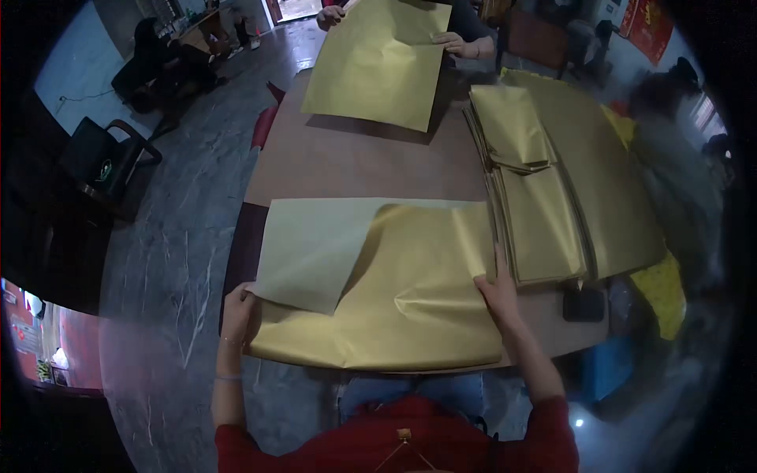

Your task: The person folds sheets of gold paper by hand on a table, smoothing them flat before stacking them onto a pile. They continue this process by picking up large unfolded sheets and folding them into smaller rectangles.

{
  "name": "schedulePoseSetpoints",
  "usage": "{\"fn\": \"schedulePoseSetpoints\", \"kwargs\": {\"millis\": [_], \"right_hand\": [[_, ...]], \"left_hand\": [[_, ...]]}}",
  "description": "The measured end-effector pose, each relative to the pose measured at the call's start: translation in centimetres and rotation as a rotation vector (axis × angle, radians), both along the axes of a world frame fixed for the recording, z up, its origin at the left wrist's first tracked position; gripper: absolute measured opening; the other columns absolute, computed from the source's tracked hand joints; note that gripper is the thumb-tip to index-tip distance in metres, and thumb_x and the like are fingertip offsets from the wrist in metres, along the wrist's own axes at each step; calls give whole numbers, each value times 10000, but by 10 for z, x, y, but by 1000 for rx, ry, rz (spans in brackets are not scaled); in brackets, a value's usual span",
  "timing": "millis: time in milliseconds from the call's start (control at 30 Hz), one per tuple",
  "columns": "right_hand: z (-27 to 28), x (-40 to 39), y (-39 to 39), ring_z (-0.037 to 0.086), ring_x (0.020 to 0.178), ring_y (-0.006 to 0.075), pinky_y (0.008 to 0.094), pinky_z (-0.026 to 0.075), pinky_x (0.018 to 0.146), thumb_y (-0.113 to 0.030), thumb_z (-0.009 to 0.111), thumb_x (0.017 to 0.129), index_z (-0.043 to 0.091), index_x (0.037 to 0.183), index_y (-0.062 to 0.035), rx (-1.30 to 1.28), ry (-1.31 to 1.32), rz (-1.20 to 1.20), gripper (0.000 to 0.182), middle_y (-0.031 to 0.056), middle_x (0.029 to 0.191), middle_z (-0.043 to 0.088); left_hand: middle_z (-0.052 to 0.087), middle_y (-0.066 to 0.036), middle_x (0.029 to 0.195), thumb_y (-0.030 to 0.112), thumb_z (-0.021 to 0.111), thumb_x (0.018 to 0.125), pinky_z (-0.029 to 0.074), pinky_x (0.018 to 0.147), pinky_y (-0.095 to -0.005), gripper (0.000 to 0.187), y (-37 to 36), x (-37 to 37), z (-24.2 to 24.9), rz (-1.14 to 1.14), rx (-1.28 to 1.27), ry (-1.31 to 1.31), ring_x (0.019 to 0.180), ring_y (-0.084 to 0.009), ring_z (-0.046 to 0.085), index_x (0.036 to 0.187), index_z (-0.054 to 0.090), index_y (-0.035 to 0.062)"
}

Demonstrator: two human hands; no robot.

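A large gold paper sheet [426, 268] lies creased on the near side of the table, its left part folded over to show the pale back [311, 248]. My left hand [237, 310] is closed on the sheet's left edge, close to the turned-over corner. My right hand [500, 296] grips the right edge, thumb on the gold face and index finger stretched along the side. Just right of that hand sits a stack of folded gold paper [544, 225].
Across the brown table [371, 169], another person holds up a gold sheet [378, 67] with both hands. More gold paper [603, 173] covers the table's right side. A dark square object [583, 305] lies at the near right. A blurred person [682, 158] stands at the right.
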State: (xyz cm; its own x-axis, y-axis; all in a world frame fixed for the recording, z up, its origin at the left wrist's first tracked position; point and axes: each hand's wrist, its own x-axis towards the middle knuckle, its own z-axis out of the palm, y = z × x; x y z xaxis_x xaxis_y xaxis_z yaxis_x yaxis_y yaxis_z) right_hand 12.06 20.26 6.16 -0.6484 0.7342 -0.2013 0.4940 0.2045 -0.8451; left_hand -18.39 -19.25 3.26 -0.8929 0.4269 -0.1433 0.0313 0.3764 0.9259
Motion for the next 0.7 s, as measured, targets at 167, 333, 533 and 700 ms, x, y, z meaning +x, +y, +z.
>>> {"fn": "schedulePoseSetpoints", "kwargs": {"millis": [167,333,533,700], "right_hand": [[-26,0,-1,538,1082,367,377,419,916,-78,499,894,237,1448,-118,307,30,-9,614,237,1222,528],[-33,2,5,571,948,326,373,442,843,-76,451,926,554,1179,-26,412,106,41,278,189,1052,580],[-49,1,12,573,927,362,394,452,797,-110,473,929,588,1086,-16,472,42,2,216,194,977,578],[-41,-5,6,572,922,365,399,453,792,-121,482,926,590,1080,-10,492,14,-40,219,184,971,581]], "left_hand": [[600,17,853,252,584,908,432,670,-216,279,4,-15,-7,-34,-14,-153,751,-54,518,992,623,-11],[582,39,835,242,563,931,418,699,-195,242,-9,-35,-41,-9,151,-267,769,-39,500,954,626,9],[577,36,839,231,554,937,409,695,-203,264,-4,-36,-32,-18,-17,-150,780,-46,479,949,616,-26],[581,25,830,245,556,936,405,681,-207,292,5,-34,-29,33,-2,-105,763,-54,476,961,617,-40]]}}
